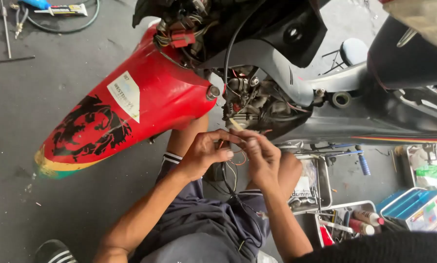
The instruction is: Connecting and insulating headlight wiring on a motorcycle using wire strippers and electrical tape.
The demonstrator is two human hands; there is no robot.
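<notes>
Head view: I look down at my two hands working under a stripped scooter, me seated on the floor.
Left hand [202,153]: fingers curled narrow, pinching thin wires [234,168] near the fingertips.
Right hand [263,155]: fingers closed in a pinch on the same wires, touching the left fingertips; a small pale strip [236,123] sticks up just above them, I cannot tell which hand holds it.
Wires: orange and dark strands, hanging between my knees, just below the open engine bay [250,100].
Around: red fender [130,104] on the left, grey frame [296,83] above, metal tray [320,187] and a box of tubes [355,224] on the right, tools on the floor [13,97].
Risk, my guess: strands are thin and tangled, so a hard pull could snap one or tug a plug loose up in the bay.
Risk two: bare ends touching each other or the frame could short.
Risk three: pinch is small, wire could slip and drop behind my legs.
</notes>
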